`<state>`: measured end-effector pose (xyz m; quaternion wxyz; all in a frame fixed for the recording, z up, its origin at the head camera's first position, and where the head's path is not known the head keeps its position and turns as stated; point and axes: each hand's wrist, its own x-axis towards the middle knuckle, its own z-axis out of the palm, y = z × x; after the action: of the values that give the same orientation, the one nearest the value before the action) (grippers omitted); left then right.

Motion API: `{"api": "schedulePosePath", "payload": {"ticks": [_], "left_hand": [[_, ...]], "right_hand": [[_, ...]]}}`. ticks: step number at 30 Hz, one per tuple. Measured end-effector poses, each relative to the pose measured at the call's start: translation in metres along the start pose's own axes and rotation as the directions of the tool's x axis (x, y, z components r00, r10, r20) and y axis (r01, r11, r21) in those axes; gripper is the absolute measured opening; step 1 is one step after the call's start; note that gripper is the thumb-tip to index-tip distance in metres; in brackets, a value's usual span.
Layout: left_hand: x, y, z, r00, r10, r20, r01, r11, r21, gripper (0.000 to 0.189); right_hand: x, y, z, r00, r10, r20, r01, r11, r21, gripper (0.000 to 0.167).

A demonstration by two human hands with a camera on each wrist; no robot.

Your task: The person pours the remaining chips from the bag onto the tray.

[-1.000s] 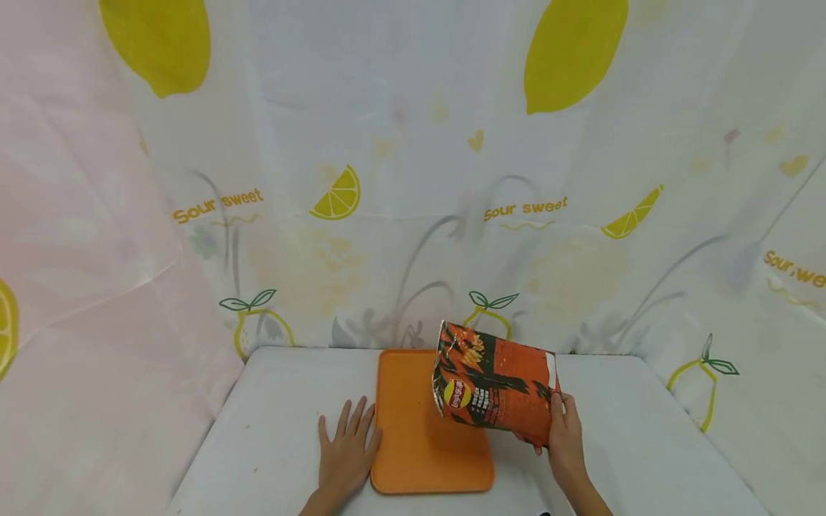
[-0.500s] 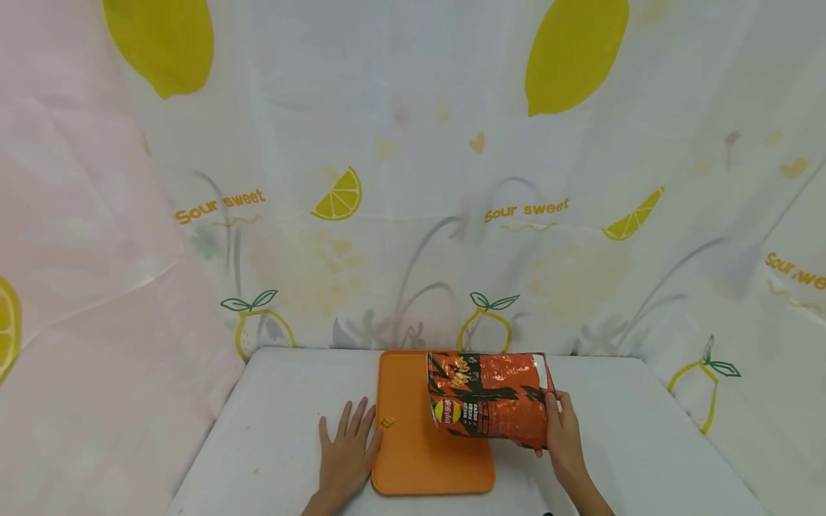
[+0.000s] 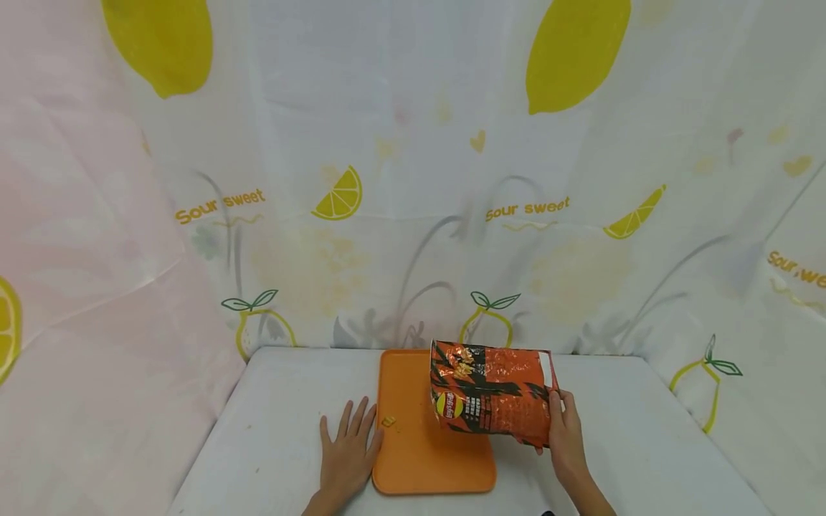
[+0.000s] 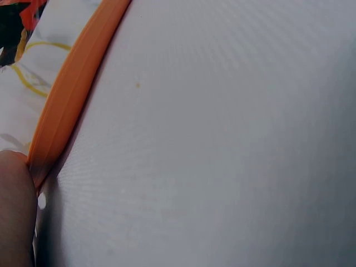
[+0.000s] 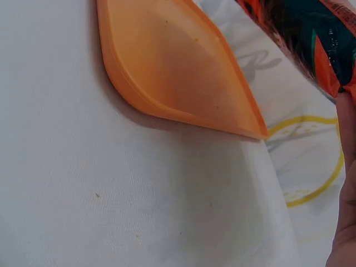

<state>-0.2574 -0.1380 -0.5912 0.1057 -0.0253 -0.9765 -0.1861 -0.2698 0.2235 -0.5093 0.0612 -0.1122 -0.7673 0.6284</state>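
My right hand [image 3: 568, 441] grips one end of an orange and black chip bag [image 3: 493, 394], thumb in front. The bag is held sideways above the right half of an orange tray [image 3: 426, 466], its other end pointing left. A small yellowish chip piece [image 3: 388, 421] lies on the tray near its left edge. Flat on the table with fingers spread, my left hand [image 3: 346, 455] touches the tray's left side with its thumb. Part of that hand [image 4: 15, 211] meets the tray wall in the left wrist view. The bag's contents are hidden.
A white table [image 3: 277, 401] carries the tray and a few crumbs [image 5: 97, 195]. A curtain [image 3: 413, 272] printed with lemons hangs behind the table and along both sides. Tiny specks lie inside the tray in the right wrist view.
The bag has tipped, dipped toward the tray and risen slightly again, still in my right hand. A chip piece has appeared on the tray. The left hand has stayed in place.
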Motion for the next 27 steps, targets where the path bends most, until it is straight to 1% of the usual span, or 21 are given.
{"api": "schedulePosePath", "payload": {"ticks": [2,4,6,8,14,17,22,27], "left_hand": [[0.0,0.0,0.0,1.0,0.0,-0.002,0.0,1.0,-0.004,0.057],[0.0,0.0,-0.001,1.0,0.001,-0.002,-0.001,1.0,-0.006,0.057],[0.0,-0.001,0.0,1.0,-0.004,0.001,0.004,1.0,-0.007,0.057],[0.0,-0.001,0.001,1.0,-0.007,0.003,0.007,1.0,-0.004,0.057],[0.001,-0.001,0.001,1.0,-0.015,0.002,0.015,1.0,0.004,0.057],[0.001,0.0,0.0,1.0,-0.016,0.002,0.016,1.0,0.006,0.057],[0.0,0.001,-0.002,1.0,-0.012,0.008,0.012,1.0,0.009,0.057],[0.0,0.001,-0.002,1.0,-0.006,0.008,0.006,1.0,0.007,0.057]], "right_hand": [[-0.001,0.0,0.0,0.999,0.032,0.021,-0.034,0.997,0.068,0.047],[-0.002,0.0,-0.001,0.997,0.063,0.04,-0.068,0.987,0.142,0.041],[-0.003,-0.001,-0.001,0.995,0.079,0.058,-0.089,0.973,0.211,0.036],[-0.004,-0.002,-0.002,0.995,0.076,0.065,-0.089,0.966,0.244,0.032],[-0.002,-0.004,-0.004,0.997,0.024,0.077,-0.045,0.954,0.295,0.025],[-0.001,-0.002,-0.004,0.997,0.01,0.081,-0.033,0.956,0.292,0.024],[-0.002,0.003,-0.002,0.995,0.045,0.093,-0.067,0.967,0.246,0.029],[-0.003,0.007,0.0,0.993,0.086,0.079,-0.105,0.954,0.282,0.029]]}}
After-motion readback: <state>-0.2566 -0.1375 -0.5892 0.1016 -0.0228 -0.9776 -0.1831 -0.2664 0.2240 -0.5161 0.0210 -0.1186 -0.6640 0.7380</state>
